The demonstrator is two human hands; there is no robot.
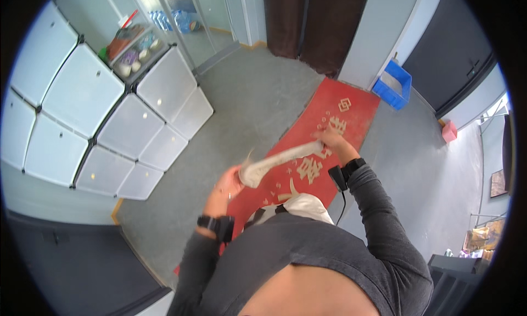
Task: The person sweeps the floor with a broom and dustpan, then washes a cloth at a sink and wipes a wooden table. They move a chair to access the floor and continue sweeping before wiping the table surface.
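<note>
A long off-white, cloth-like strip (284, 159) is stretched at a slant between my two hands, in front of my waist. My left hand (230, 183) grips its wider, lower end, where a thin loose strand sticks up. The narrower end is in my right hand (331, 138), which is farther from my body and slightly blurred. Exactly what the strip is, I cannot tell. Below it on the floor lies a red mat (354, 100) with pale characters printed on it. Black devices are strapped to both wrists, and a cable hangs from the right one.
At the left stands a white modular cube cabinet (88, 91), topped by a clear organizer (131, 52) of small items. A blue plastic crate (393, 85) sits by the far wall near a dark door (448, 44). Farther right is a pink bin (449, 132). Dark curtains (315, 24) hang ahead.
</note>
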